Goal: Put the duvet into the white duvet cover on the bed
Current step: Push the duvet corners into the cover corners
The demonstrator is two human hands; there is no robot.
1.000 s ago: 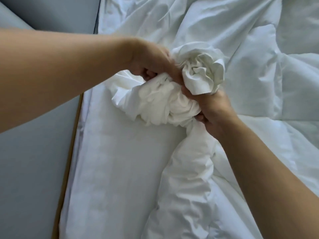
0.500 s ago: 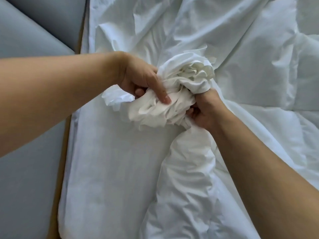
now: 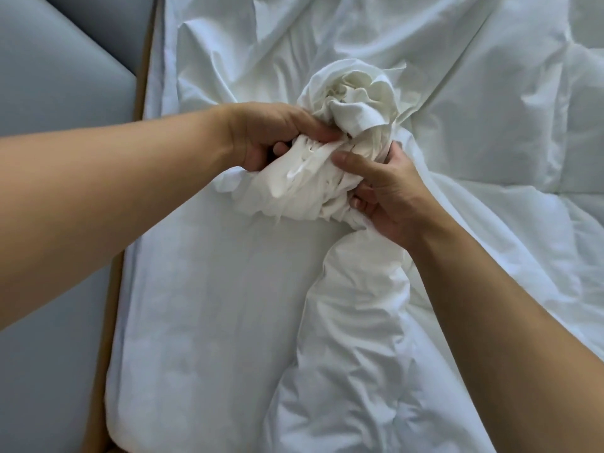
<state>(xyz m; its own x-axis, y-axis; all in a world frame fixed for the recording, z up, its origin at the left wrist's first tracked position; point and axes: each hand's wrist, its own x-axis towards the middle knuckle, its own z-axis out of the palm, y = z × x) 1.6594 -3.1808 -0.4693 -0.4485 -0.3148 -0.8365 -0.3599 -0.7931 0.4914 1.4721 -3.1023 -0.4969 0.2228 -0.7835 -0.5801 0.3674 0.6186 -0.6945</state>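
A bunched wad of white duvet cover (image 3: 313, 184) sits at the middle of the bed, gathered into tight folds with a rosette of fabric on top. My left hand (image 3: 271, 135) grips the wad's left side, thumb and fingers curled into the folds. My right hand (image 3: 385, 194) holds its right side, thumb over the top, fingers tucked under. From the wad a thick roll of duvet (image 3: 356, 322) runs toward me, and the quilted duvet spreads out on the right. Where cover ends and duvet begins inside the wad is hidden.
A white fitted sheet (image 3: 202, 305) covers the mattress at lower left. The grey padded headboard or wall panel (image 3: 58, 76) and a thin wooden bed edge (image 3: 111, 289) run along the left. More rumpled white bedding fills the far side.
The bundle has sunk lower onto the bed. My right hand shifted its grip from beneath the rosette to the wad's right side, thumb now on top. My left hand stays on the left folds.
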